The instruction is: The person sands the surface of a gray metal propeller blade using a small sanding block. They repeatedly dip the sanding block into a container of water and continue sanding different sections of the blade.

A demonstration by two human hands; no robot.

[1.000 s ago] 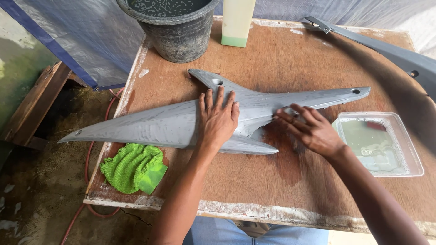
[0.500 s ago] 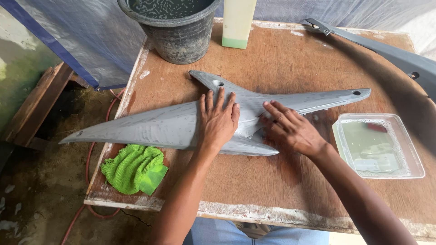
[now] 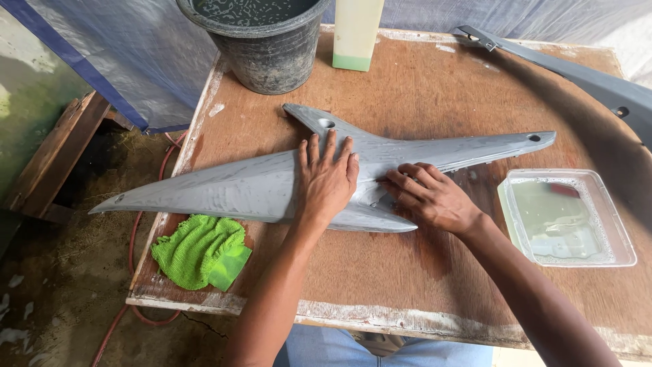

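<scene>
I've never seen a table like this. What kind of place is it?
Probably a small outdoor workshop. A long grey plastic panel lies on a rough wooden table, with a black bucket of water beside it and a tarp behind.

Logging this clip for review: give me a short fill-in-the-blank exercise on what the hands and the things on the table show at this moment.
1. The left hand lies flat on the long grey ____ panel.
2. Near the table's left front corner lies a crumpled ____ cloth.
3. Right of the right hand sits a clear rectangular ____ holding liquid.
4. Behind the panel stands a black ____ filled with water.

Missing words: plastic; green; tray; bucket
</scene>
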